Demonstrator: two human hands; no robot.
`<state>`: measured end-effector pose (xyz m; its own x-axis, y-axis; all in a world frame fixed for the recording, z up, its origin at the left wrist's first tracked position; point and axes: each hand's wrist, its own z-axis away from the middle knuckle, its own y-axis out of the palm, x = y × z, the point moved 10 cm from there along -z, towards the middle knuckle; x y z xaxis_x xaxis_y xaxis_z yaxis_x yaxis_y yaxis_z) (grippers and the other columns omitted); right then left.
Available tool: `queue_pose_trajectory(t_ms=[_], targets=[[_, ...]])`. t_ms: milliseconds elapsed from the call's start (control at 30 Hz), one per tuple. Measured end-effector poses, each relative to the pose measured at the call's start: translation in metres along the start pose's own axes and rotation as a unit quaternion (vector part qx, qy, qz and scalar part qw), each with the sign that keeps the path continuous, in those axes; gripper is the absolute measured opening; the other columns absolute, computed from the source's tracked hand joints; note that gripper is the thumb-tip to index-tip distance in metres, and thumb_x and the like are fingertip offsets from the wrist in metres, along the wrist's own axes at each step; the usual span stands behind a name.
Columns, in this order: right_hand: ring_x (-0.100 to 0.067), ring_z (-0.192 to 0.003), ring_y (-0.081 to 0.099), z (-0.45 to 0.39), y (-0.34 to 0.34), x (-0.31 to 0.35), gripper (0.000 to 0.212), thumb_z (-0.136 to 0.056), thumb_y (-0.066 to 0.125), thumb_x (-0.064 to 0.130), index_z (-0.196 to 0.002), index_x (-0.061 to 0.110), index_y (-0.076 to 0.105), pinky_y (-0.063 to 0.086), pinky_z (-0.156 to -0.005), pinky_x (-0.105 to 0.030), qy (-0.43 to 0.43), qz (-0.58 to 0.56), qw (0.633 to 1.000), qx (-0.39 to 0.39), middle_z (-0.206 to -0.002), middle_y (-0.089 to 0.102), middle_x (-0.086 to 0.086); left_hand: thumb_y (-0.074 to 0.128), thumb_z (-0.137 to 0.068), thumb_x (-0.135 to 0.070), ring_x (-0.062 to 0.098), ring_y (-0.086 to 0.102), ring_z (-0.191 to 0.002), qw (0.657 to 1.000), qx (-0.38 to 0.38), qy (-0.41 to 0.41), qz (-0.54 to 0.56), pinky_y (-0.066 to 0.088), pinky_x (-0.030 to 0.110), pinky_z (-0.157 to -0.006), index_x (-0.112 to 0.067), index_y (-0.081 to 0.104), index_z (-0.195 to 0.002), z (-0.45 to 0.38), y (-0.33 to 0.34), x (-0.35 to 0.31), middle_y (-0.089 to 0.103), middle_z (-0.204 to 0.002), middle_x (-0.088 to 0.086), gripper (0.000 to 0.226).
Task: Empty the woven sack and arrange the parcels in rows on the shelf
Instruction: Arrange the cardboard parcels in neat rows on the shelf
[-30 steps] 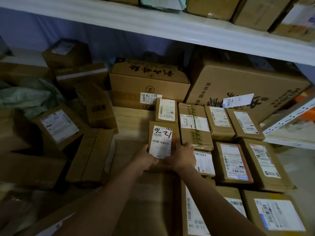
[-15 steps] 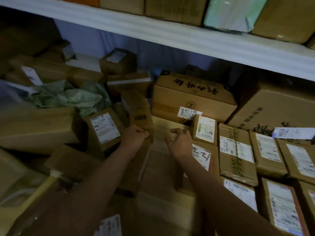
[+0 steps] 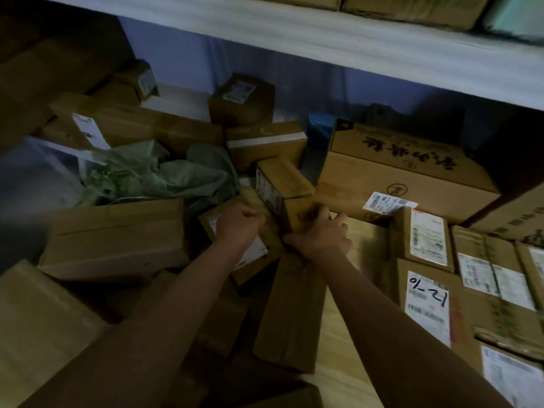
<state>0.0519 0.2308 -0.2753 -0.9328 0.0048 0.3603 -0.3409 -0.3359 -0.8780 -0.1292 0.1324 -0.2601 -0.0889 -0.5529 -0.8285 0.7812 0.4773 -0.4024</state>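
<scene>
**Next Box Taken From the Heap**

Dim storage shelf (image 3: 347, 375), pale wood under a white upper board: we have turned from the tidy rows to the jumble. A second ago both our hands were setting down the parcel marked "12-10" (image 3: 426, 304); it now lies in line, off to the right of our grip and nearer us. Our right hand (image 3: 321, 234) has curled round the near end of a tilted box (image 3: 282, 187), fingers wrapped over its corner. Our left hand (image 3: 235, 228) is fisted against that box's left side; whether it grips the box or only presses it, we cannot tell. Just left of the grip, beyond the left hand, lies the crumpled green sack (image 3: 164, 175), slack among loose boxes. Right of the grip stands a large printed carton (image 3: 406, 172). We judge one more row place filled, and many loose boxes left to sort.
</scene>
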Motion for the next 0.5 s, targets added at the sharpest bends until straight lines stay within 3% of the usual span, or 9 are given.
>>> queue_pose_trajectory(t_ms=[167, 267, 333, 400, 500], targets=[[-0.036, -0.121, 0.045, -0.015, -0.023, -0.058, 0.078, -0.072, 0.069, 0.05, -0.138, 0.023, 0.038, 0.042, -0.102, -0.046, 0.046, -0.199, 0.978, -0.031, -0.136, 0.037, -0.014, 0.06, -0.088, -0.021, 0.023, 0.056, -0.1, 0.999, 0.01, -0.017, 0.033, 0.05, 0.036, -0.091, -0.018, 0.059, -0.092, -0.007, 0.014, 0.005, 0.059, -0.097, 0.003, 0.005], [-0.031, -0.114, 0.05, -0.019, -0.032, -0.093, 0.076, -0.071, 0.066, 0.044, -0.139, 0.022, 0.039, 0.043, -0.101, -0.046, 0.074, -0.41, 0.909, -0.035, -0.134, 0.047, -0.011, 0.059, -0.089, -0.023, 0.025, 0.059, -0.099, 0.998, 0.025, -0.039, 0.052, 0.052, 0.043, -0.093, -0.023, 0.055, -0.084, -0.002, 0.038, 0.006, 0.059, -0.093, 0.002, 0.006], [-0.025, -0.107, 0.054, -0.017, -0.034, -0.104, 0.078, -0.071, 0.065, 0.037, -0.141, 0.02, 0.037, 0.048, -0.092, -0.042, 0.072, -0.496, 0.865, -0.02, -0.13, 0.052, -0.01, 0.054, -0.093, -0.029, 0.022, 0.059, -0.098, 0.996, 0.04, -0.052, 0.061, 0.052, 0.041, -0.091, -0.02, 0.057, -0.1, 0.005, 0.058, 0.005, 0.061, -0.106, 0.005, 0.011], [-0.021, -0.102, 0.056, -0.016, -0.036, -0.108, 0.089, -0.061, 0.064, 0.033, -0.144, 0.02, 0.032, 0.05, -0.086, -0.037, 0.046, -0.521, 0.852, 0.006, -0.122, 0.056, -0.006, 0.046, -0.097, -0.037, 0.018, 0.058, -0.088, 0.989, 0.064, -0.078, 0.11, 0.053, 0.034, -0.08, -0.016, 0.054, -0.118, 0.014, 0.079, 0.002, 0.059, -0.112, 0.006, 0.031], [-0.021, -0.105, 0.056, -0.014, -0.037, -0.105, 0.101, -0.055, 0.065, 0.017, -0.148, 0.023, 0.027, 0.05, -0.088, -0.034, -0.014, -0.522, 0.847, 0.096, -0.121, 0.056, -0.003, 0.036, -0.094, -0.057, 0.018, 0.056, -0.081, 0.978, 0.082, -0.122, 0.145, 0.049, 0.03, -0.067, -0.02, 0.05, -0.125, 0.02, 0.098, -0.005, 0.057, -0.114, 0.006, 0.05]])
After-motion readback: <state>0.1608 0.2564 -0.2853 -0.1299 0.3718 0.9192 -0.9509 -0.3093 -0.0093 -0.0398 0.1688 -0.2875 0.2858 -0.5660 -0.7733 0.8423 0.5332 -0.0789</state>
